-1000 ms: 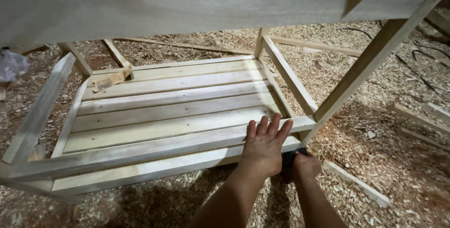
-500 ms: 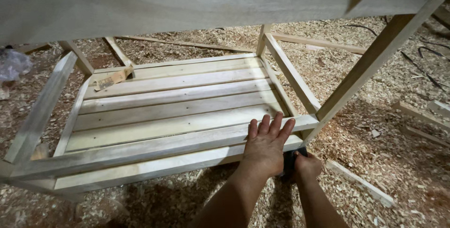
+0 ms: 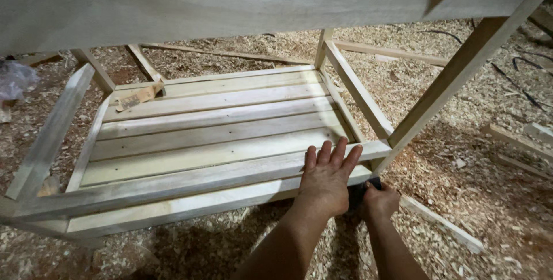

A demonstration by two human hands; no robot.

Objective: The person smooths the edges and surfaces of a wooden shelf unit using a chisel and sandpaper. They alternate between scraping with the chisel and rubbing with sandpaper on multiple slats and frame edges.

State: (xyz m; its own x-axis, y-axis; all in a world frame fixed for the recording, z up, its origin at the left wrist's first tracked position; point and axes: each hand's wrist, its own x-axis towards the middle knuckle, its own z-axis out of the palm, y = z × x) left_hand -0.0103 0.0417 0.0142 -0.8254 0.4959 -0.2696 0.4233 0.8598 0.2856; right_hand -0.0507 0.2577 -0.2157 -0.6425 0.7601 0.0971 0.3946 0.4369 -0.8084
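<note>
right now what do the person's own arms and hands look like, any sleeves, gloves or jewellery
Both arms are bare as far as the head view shows them, with no sleeves in sight. The left hand wears no glove, ring or wristband, and its short, unpainted nails show. The right hand is also ungloved with a bare wrist; its fingers are hidden, so rings there cannot be ruled out. No markings show on either forearm.
</note>
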